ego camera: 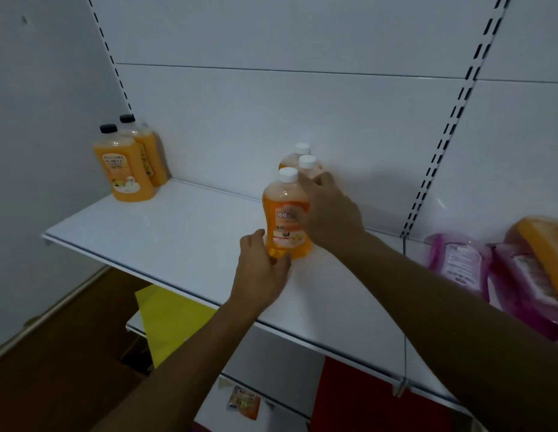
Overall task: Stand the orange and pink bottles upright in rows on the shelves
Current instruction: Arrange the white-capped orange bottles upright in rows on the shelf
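Orange bottle (286,218) with a white cap stands upright near the middle of the white shelf (165,241), the front one of a row of three. My left hand (262,275) grips its base from the near left side, fingers curled round it. My right hand (329,213) wraps round its right side over the label. Two more white-capped bottles (304,160) stand right behind it, toward the back wall. At the far left, two black-capped orange bottles (128,163) stand together. Pink pouches (464,263) lie flat on the right, with an orange one (542,247) resting on them.
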{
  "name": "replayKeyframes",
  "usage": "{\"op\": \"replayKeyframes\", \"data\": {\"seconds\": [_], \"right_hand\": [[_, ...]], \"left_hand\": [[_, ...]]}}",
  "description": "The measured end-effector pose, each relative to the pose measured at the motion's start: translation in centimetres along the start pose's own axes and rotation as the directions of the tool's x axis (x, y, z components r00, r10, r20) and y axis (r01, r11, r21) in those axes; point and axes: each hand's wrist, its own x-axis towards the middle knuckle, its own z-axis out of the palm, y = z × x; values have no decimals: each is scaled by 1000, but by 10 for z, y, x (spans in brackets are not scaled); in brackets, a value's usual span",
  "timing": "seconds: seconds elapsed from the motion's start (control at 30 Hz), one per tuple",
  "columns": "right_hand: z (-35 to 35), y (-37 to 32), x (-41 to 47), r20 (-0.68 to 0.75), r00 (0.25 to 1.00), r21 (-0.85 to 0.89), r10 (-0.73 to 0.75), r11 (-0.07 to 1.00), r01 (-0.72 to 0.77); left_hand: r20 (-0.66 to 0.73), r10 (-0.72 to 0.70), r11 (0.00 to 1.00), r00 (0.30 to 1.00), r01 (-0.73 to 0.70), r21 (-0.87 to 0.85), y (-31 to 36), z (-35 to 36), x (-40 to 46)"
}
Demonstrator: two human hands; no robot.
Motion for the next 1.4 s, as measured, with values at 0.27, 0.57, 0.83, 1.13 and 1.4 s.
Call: {"op": "replayKeyframes", "data": {"seconds": [0.27, 0.57, 0.83, 1.13, 1.4], "right_hand": [[-29, 31, -37, -10, 1000, 94, 25, 995, -24], [-121, 154, -115, -12, 972, -265, 233, 937, -227], [-192, 202, -186, -94, 919, -352, 383, 851, -391], [-216, 215, -221, -177, 899, -389, 401, 810, -438], [-241, 236, -243, -313, 846, -374, 431, 763, -527]], "left_hand": [[218, 252, 921, 943, -303, 244, 34, 14, -37], [407, 431, 859, 805, -504, 90, 125, 91, -33], [464, 621, 751, 632, -648, -122, 197, 146, -44], [490, 647, 738, 583, -639, -214, 237, 178, -59], [490, 686, 696, 537, -680, -229, 267, 192, -59]]}}
